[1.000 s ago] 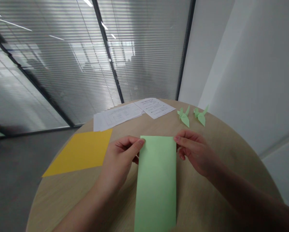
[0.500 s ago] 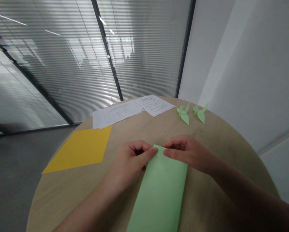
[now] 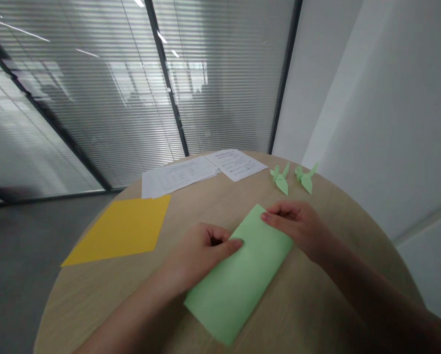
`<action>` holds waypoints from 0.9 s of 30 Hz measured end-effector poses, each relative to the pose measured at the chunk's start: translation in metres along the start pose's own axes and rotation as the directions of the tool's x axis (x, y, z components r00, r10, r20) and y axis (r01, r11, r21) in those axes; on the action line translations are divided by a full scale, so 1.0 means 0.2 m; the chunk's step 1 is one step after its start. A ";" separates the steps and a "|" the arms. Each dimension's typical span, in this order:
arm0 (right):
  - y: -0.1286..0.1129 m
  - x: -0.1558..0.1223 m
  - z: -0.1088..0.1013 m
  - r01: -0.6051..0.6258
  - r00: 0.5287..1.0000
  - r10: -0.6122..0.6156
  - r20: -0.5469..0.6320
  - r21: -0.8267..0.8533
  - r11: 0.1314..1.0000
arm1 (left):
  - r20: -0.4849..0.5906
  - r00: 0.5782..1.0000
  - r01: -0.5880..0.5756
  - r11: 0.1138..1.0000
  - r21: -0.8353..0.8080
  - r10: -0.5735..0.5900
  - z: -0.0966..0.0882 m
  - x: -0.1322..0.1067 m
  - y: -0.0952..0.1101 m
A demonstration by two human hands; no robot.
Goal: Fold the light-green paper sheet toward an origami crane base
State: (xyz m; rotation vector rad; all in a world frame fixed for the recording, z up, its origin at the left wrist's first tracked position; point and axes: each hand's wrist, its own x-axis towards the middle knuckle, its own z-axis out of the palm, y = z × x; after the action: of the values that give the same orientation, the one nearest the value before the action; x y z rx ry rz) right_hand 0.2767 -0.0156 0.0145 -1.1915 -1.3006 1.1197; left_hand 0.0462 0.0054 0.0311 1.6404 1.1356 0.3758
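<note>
Between the left hand point(image 3: 201, 255), pinching its long edge, and right hand point(image 3: 304, 227), pinching its far end, a green paper rectangle point(image 3: 244, 275) slants away rightward.

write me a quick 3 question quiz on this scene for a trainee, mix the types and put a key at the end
1. True or false: the right grip is holding a folded bird.
2. Count: how many folded green birds sit on the table?
3. Fill in the blank: the plain sheet lying flat at the left of the table, with no print on it, is ____ in colour.

Key
1. False; the right grip has its thumb on the green paper near the far end, and the left grip is on the same paper, at its left edge.
2. Two.
3. Yellow.
</note>
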 end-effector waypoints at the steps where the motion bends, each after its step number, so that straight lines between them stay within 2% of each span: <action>1: 0.00 0.01 -0.02 0.036 0.999 -0.035 -0.040 0.011 0.999 | 0.007 1.000 0.016 1.000 0.021 -0.016 -0.01 0.00 0.00; 3: 0.00 0.02 -0.05 0.111 0.987 -0.110 -0.120 0.002 0.994 | -0.009 1.000 0.007 0.999 0.045 -0.006 -0.04 0.00 0.00; 6: 0.01 0.03 -0.09 0.181 0.952 -0.179 -0.246 -0.014 0.983 | -0.080 0.994 -0.071 0.995 0.076 0.077 -0.10 0.00 0.00; 9: 0.03 0.05 -0.11 0.207 0.914 -0.174 -0.367 0.052 0.977 | -0.176 0.974 -0.137 0.989 0.060 0.146 -0.16 0.00 -0.01; 12: 0.03 0.05 -0.11 0.241 0.881 -0.174 -0.441 0.101 0.965 | -0.278 0.944 -0.187 0.982 -0.015 0.176 -0.20 -0.01 -0.01; 17: -0.01 0.02 -0.11 0.266 0.870 -0.186 -0.457 0.117 0.957 | -0.432 0.875 -0.329 0.924 -0.197 0.220 -0.19 -0.02 0.02; 21: -0.03 0.00 -0.11 0.301 0.856 -0.216 -0.470 0.112 0.947 | -0.471 0.854 -0.389 0.873 -0.294 0.222 -0.15 -0.04 0.05; 25: -0.01 -0.02 -0.12 0.259 0.865 -0.223 -0.450 0.019 0.966 | -0.534 0.816 -0.445 0.830 -0.335 0.222 -0.10 -0.08 0.07; 27: 0.02 -0.03 -0.13 0.256 0.842 -0.235 -0.486 -0.024 0.966 | -0.548 0.806 -0.468 0.807 -0.361 0.222 -0.09 -0.09 0.07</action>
State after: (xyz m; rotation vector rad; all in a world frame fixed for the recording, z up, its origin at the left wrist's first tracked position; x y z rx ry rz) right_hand 0.3021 -0.0212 0.0125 -1.1417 -0.9940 0.6005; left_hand 0.0307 0.0002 0.0552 1.3245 0.9622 1.2816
